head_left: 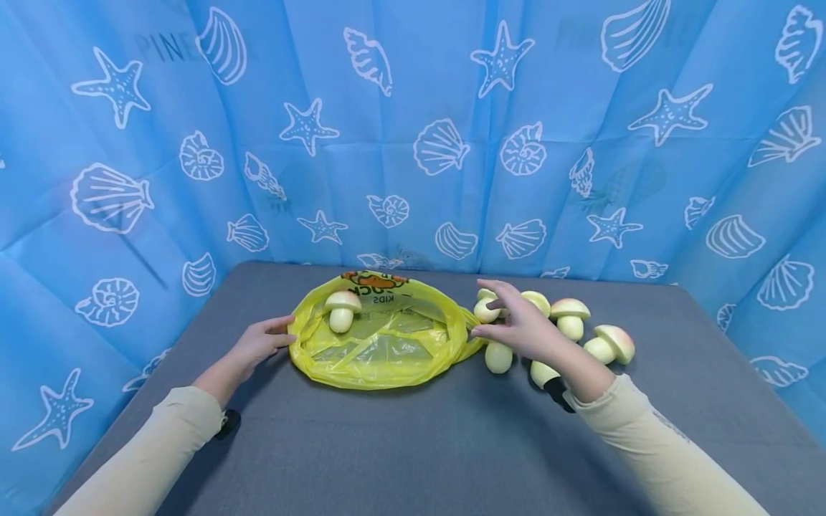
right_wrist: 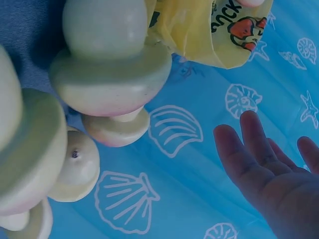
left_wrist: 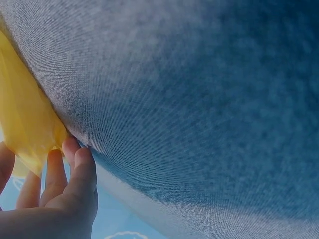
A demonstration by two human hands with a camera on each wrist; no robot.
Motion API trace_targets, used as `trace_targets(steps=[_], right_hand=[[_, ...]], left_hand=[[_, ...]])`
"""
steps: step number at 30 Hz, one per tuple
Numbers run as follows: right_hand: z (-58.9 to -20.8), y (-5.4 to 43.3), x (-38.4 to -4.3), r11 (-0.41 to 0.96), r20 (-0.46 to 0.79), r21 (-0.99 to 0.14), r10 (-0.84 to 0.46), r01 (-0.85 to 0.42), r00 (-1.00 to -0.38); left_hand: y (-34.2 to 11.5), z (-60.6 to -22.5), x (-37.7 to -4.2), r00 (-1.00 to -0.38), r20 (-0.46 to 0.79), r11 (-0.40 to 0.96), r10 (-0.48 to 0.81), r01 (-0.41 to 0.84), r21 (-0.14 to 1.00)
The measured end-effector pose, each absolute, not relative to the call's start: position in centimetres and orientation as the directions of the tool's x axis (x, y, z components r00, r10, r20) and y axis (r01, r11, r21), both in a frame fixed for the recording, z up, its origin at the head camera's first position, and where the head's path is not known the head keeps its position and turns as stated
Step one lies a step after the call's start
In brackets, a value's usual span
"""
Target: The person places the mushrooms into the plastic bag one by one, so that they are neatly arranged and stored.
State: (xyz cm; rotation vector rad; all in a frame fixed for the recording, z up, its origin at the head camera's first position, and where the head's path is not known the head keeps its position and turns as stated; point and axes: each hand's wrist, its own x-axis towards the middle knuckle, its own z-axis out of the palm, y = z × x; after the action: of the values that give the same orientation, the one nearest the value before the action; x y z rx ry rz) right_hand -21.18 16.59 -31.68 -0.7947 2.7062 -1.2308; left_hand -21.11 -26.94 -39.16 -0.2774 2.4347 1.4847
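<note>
Pale sleeves (head_left: 142, 451) lead to the left grip (head_left: 257, 344), loosely touching the yellow bag (head_left: 377, 373) near the worktop's (head_left: 387, 451) far edge, and the right grip (head_left: 528, 331), released beside the mushrooms (head_left: 571, 326); light outward pressure should best hold the bag's mouth wide.

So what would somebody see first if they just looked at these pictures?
Probably the bright yellow bag, wide open on the grey table with one mushroom showing in its opening. More pale mushrooms are bunched to its right, by the right hand. Behind hangs a blue curtain with white starfish and shells.
</note>
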Motion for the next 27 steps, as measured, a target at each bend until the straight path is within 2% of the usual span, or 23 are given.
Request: trace_targets(steps=[6,27], right_hand=[[-32.0,17.5,-20.7,0.530,0.157,-0.739,-0.464,-0.416,-0.871],[-33.0,20.4,-19.3,0.566,0.225,-0.687,-0.432,-0.457,-0.873]], left_hand=[[-27.0,-39.1,-21.1,-0.941,-0.338,0.448,-0.020,-0.311,0.838],[-27.1,-39.4,-21.3,-0.934,-0.354,0.437,-0.037,-0.334,0.835]])
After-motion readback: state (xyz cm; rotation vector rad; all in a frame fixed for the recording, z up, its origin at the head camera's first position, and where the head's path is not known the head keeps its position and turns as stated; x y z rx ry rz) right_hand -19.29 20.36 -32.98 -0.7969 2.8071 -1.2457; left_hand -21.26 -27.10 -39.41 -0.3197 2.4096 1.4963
